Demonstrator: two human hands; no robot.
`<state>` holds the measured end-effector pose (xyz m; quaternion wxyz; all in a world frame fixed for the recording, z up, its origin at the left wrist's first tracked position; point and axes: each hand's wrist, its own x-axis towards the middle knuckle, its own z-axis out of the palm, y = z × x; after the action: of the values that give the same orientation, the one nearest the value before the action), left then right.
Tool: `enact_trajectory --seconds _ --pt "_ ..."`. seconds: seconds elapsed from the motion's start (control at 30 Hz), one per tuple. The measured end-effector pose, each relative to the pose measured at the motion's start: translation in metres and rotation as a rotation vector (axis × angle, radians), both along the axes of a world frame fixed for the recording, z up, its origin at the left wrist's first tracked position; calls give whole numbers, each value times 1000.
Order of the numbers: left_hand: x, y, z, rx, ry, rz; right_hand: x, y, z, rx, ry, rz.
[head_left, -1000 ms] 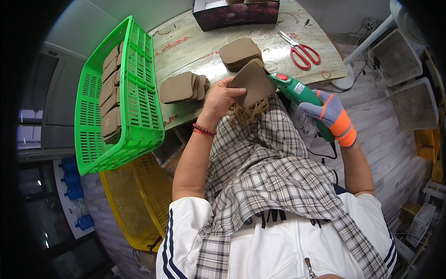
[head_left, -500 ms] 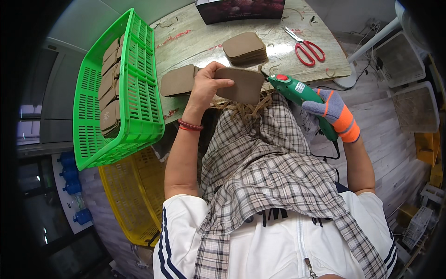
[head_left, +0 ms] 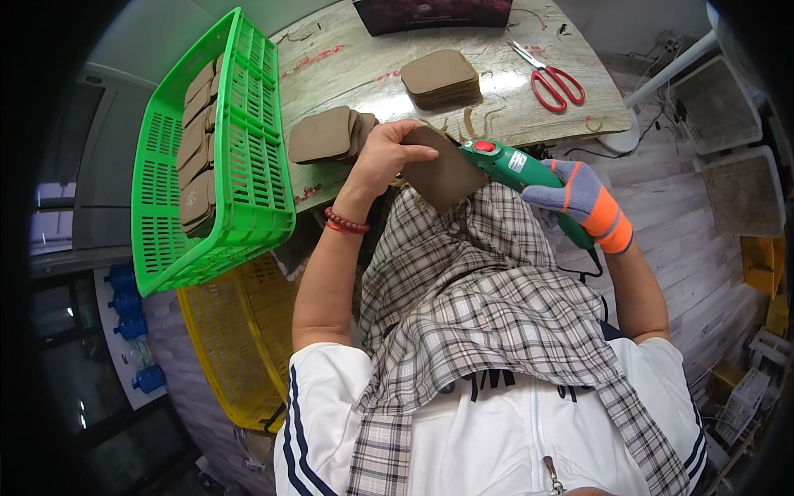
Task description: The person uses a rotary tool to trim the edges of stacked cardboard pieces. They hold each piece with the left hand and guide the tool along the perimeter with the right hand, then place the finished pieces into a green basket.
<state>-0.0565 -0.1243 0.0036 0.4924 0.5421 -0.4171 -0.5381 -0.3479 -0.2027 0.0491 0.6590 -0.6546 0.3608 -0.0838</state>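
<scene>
The left hand (head_left: 382, 157) grasped a brown pad (head_left: 444, 172) just off the desk's (head_left: 529, 116) near edge, above the lap, its flat face tilted up and its long axis slanting from the desk edge toward the body. The gloved right hand (head_left: 579, 198) was clenched around a green tool (head_left: 517, 169), whose nose touched the pad's right edge and whose length ran back to the right. Open desk lay between two pad stacks (head_left: 324, 135) (head_left: 441, 77); scissors (head_left: 550, 78) lay toward the right edge, a green crate (head_left: 248, 178) at the left edge.
</scene>
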Motion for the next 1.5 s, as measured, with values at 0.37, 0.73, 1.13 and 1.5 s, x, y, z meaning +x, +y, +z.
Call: enact_trajectory --seconds 0.37,0.73,1.13,1.5 --pt "6 22 28 -7 -110 29 27 2 -3 16 -116 -24" --pt "93 -9 0 -196 -1653 716 -2 -10 -22 -108 -42 -157" --pt "33 -128 -56 -266 -1402 448 -9 -12 -45 -143 -108 -289" --pt "-12 -94 -28 -405 386 611 -3 -12 -45 -41 -121 -361"
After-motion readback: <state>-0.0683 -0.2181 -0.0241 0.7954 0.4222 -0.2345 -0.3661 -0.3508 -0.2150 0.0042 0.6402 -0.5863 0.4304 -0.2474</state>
